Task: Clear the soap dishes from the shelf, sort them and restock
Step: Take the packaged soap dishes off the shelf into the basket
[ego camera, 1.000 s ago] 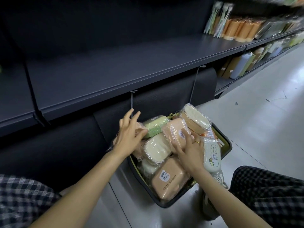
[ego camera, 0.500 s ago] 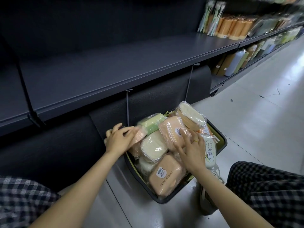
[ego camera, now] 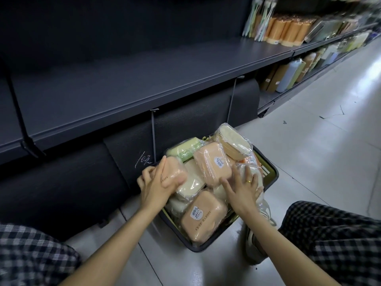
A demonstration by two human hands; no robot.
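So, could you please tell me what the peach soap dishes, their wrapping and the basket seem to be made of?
The peach soap dish nearest the camera looks like matte moulded plastic: smooth rounded corners, printed lettering. Its wrapping looks like thin clear film, glossy and crinkled, most visibly on the cream and tan dish. The basket seems to be hard plastic, dark outside and olive inside, with a slotted wall, though little of it shows.

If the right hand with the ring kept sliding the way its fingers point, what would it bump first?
Probably the peach soap dish with the sticker: the right hand already rests against wrapped dishes in the basket, though depth is unclear.
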